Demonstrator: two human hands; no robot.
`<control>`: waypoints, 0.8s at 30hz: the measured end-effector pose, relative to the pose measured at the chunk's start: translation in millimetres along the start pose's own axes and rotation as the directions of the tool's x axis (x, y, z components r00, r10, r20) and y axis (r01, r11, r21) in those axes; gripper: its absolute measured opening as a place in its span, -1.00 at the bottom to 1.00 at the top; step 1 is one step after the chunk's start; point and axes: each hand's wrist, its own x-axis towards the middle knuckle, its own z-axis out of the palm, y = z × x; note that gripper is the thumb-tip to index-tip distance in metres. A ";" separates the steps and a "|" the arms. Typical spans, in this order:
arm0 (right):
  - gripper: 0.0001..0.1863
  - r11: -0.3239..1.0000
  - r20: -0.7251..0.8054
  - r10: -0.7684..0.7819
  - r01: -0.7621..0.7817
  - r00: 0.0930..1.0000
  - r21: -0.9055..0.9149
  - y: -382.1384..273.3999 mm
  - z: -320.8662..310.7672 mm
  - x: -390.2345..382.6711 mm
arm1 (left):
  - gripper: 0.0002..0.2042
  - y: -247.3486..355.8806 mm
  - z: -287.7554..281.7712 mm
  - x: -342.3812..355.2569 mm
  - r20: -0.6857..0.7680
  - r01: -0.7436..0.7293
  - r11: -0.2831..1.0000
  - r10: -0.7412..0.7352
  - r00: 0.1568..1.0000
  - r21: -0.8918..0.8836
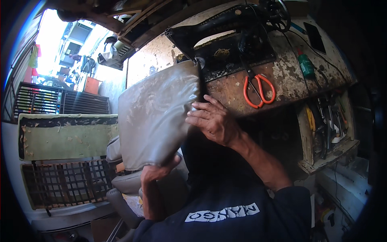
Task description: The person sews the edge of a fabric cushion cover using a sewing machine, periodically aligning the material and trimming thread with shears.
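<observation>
the landmark is the black sewing machine (pixel 225 26), standing on a worn counter (pixel 288 74) with flaking paint. the brown, leather-like cover (pixel 155 109) lies to the near left of the machine, its upper right corner reaching the needle end; its surface is glossy and creased, mostly toward the right edge. the right hand (pixel 215 123) is on the near side of the machine, fingers half bent and laid on the right edge of the cover; its thumb is hidden, so one cannot tell how firm or how far closed this grip is. the left hand (pixel 155 175) is farther from the machine, at the lower edge of the cover, thumb extended and fingers hidden beneath the material; the opening of this grip cannot be told either.

just in front of the machine rest scissors (pixel 260 89) with orange handles, their tips toward it. to the right of the machine are a green bottle (pixel 306 66) and, behind that, a dark flat object (pixel 314 37). below and right of the machine, an open drawer (pixel 309 166) holds assorted tools. well to the left of the machine stand a pale green panel (pixel 68 139) and, below it, a dark lattice (pixel 68 181).
</observation>
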 end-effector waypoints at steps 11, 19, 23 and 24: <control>-0.72 0.997 0.106 0.061 -0.056 0.992 -0.046 16.6 -2.5 -42.3 | -0.60 118.8 -57.7 78.0 0.022 -0.565 0.818 0.566 0.824 0.110; -0.69 0.994 0.163 0.104 -0.098 0.981 -0.043 5.8 -4.3 -36.6 | -0.21 64.2 -10.4 216.5 -0.132 -0.441 0.766 0.554 0.822 0.468; -0.69 0.992 0.201 0.125 -0.122 0.972 -0.025 8.7 -12.6 -34.6 | -0.25 58.9 -4.1 224.2 -0.177 -0.450 0.758 0.582 0.794 0.473; -0.67 0.990 0.214 0.138 -0.137 0.967 -0.020 7.1 -15.0 -34.7 | -0.25 59.7 -5.2 222.7 -0.163 -0.455 0.758 0.579 0.799 0.467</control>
